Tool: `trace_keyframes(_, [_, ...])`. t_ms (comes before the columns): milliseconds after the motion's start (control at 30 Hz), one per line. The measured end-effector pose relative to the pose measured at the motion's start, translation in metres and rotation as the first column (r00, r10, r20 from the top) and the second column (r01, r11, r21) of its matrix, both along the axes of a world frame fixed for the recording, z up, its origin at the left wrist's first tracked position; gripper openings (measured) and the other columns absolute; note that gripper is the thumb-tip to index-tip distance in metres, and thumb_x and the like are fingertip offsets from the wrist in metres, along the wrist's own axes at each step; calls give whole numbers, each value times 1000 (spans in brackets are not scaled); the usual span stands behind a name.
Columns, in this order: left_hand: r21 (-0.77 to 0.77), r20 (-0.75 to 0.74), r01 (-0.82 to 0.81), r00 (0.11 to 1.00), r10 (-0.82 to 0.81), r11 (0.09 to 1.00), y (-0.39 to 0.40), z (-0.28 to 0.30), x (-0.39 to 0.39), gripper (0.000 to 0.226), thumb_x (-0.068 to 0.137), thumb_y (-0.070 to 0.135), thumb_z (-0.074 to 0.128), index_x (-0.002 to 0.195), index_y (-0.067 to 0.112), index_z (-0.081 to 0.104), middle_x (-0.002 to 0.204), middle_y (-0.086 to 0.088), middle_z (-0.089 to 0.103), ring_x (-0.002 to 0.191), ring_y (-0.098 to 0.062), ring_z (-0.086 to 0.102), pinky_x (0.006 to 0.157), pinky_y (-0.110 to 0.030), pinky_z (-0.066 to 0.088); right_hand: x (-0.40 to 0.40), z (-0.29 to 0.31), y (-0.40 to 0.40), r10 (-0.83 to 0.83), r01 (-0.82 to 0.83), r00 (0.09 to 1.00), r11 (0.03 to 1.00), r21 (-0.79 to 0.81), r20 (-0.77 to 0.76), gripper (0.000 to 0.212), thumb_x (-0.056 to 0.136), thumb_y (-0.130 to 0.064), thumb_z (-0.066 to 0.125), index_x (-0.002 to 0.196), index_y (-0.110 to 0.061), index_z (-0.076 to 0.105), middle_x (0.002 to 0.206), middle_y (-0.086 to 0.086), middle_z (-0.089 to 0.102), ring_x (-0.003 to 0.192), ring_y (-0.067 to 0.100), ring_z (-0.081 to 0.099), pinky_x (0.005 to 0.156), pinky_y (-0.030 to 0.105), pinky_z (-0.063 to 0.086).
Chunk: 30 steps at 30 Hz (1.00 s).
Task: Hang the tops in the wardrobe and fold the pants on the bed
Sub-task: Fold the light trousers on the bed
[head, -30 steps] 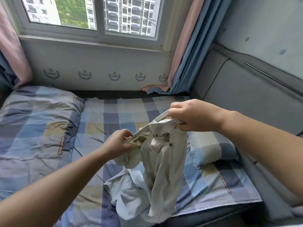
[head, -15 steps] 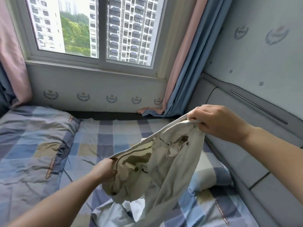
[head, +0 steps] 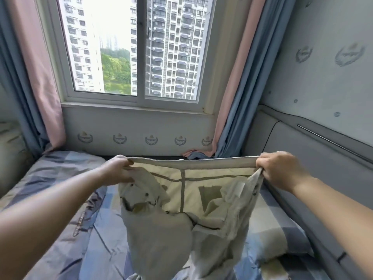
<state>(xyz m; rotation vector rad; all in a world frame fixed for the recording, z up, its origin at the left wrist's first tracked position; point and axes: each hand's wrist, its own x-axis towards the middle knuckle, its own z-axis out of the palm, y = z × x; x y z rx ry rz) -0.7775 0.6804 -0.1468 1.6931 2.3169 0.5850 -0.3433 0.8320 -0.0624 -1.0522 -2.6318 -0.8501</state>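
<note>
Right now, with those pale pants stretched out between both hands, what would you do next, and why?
Probably lower the pants flat onto the bed: the left hand and right hand hold the waistband taut, but the legs hang crumpled.

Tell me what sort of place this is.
Most likely a bedroom in a high-rise flat: a bed with a checked cover and a pillow, curtains at a window facing tower blocks. Both hands hold pants above the bed.

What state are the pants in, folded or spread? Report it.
Spread, not folded: left hand and right hand stretch the pants by the waistband, legs hanging.
</note>
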Motion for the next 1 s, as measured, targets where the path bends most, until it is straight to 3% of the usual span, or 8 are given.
trace_keyframes(167, [79,-438,10,898,26,997,-4,63,-17,20,84,31,68,101,23,71,110,3,60,97,-19,63,83,-28,49,-18,5,20,-22,19,998,998,-63,-52,26,82,-44,50,91,-21,57,92,-2,53,89,20,54,68,28,41])
trace_keyframes(333, [136,-633,-50,764,126,989,1,126,-14,23,91,51,52,98,36,67,105,12,60,93,-9,62,72,-24,49,-39,31,33,-48,49,996,999,8,-71,41,90,-59,46,95,-20,58,92,-2,61,87,18,60,67,28,45])
trace_keyframes(500, [253,-674,-47,708,211,966,8,192,8,20,93,54,46,81,39,55,100,14,63,90,-8,59,64,-24,38,-52,78,43,-63,66,987,998,18,-145,49,91,-57,48,124,-20,46,81,-1,66,70,21,63,50,27,41])
trace_keyframes(567, [277,-669,-52,706,232,959,9,210,14,20,93,52,46,87,40,61,100,14,65,92,-8,60,67,-25,42,-55,94,46,-114,111,985,993,-36,-127,37,92,-57,46,97,-22,56,86,0,66,73,21,60,56,28,45])
trace_keyframes(633, [288,-672,-72,695,255,955,9,224,21,24,93,52,46,98,38,66,101,15,65,94,-8,61,74,-25,48,-56,107,47,-183,175,976,982,-71,-115,41,92,-55,44,69,-22,45,82,-2,61,71,20,55,56,27,41])
trace_keyframes(700, [319,-680,-74,676,283,945,12,236,27,27,92,52,46,101,38,68,100,16,66,93,-8,62,78,-26,50,-54,118,51,-220,221,967,975,-12,-130,41,95,-48,43,63,-23,36,77,-4,57,68,19,52,51,25,34])
trace_keyframes(867, [417,-661,-49,670,339,908,20,298,49,27,92,52,46,103,41,68,103,14,66,98,-10,60,80,-27,49,-35,196,59,-330,357,907,932,63,-262,14,94,-10,44,86,-13,56,92,6,62,75,23,54,61,25,37])
trace_keyframes(1000, [532,-556,33,767,320,846,28,352,75,27,90,49,53,105,34,70,106,7,66,98,-17,58,78,-29,45,-12,279,63,-413,413,755,903,-118,-510,21,95,-12,43,103,-6,62,110,14,61,101,31,58,77,31,42])
